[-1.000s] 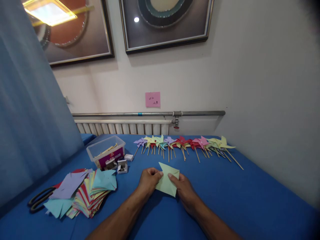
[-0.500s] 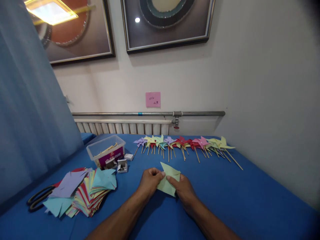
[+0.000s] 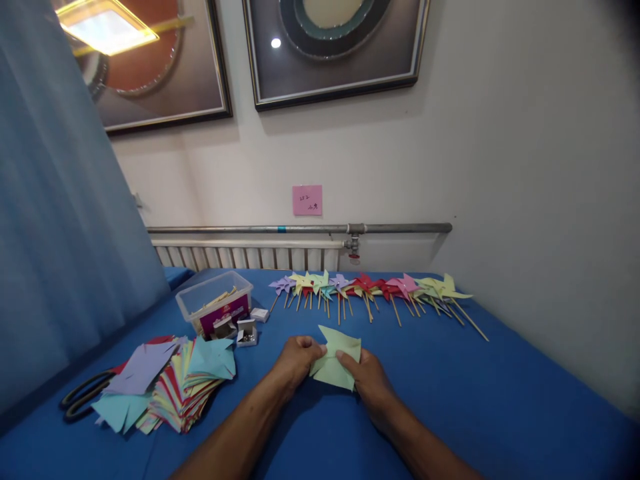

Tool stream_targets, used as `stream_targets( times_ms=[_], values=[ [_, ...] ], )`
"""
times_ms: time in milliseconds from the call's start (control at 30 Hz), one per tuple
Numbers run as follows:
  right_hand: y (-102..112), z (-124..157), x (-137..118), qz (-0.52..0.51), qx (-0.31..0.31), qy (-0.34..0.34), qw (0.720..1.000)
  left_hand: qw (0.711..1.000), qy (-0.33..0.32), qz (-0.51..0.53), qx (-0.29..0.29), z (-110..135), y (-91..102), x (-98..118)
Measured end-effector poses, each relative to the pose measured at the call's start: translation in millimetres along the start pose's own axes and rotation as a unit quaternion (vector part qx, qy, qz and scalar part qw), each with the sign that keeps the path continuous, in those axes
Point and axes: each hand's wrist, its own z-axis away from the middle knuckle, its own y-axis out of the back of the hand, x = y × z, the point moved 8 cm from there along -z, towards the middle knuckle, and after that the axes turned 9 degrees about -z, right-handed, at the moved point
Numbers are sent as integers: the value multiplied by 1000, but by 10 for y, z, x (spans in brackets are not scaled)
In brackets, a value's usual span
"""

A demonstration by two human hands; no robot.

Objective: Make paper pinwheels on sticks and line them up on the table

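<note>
A pale green paper square, cut in from its corners, is held up between both hands over the blue cloth. My left hand pinches its left side between thumb and fingers. On the right side, my right hand grips it with the thumb lying on the face and the fingers behind, hidden by the paper. Beyond the hands, finished paper pinwheels on wooden sticks lie in a row. To the left sits a pile of cut coloured paper squares.
Black-handled scissors lie partly under the paper pile. A clear plastic tub holds wooden sticks; small white boxes stand beside it, one open with tiny metal pieces. A blue curtain hangs at left.
The green paper has been opened flatter, its right top corner now spread out. My left hand has shifted slightly left along its edge; my right hand keeps its grip.
</note>
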Motion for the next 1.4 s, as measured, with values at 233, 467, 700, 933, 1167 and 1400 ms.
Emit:
stream_targets(
  times_ms=[233, 467, 700, 933, 1167, 1400],
  values=[
    [-22, -1, -10, -15, -4, -8, 1000, 1000, -5, -2, 13, -25, 29, -10],
    [31, -46, 36, 9, 6, 3, 1000, 1000, 3, -7, 28, -38, 30, -39],
    [3, -75, 62, 34, -13, 6, 999, 1000, 3, -15, 17, 0, -3, 3],
    [-18, -40, 59, 41, -10, 9, 999, 999, -6, -30, 33, 42, -55, 46],
    [-109, 59, -49, -85, -24, -4, 996, 998, -10, -61, 29, 94, -66, 122],
    [-189, 119, -97, -141, -48, -48, 988, 996, -10, -85, 31, 71, -86, 67]
  ],
)
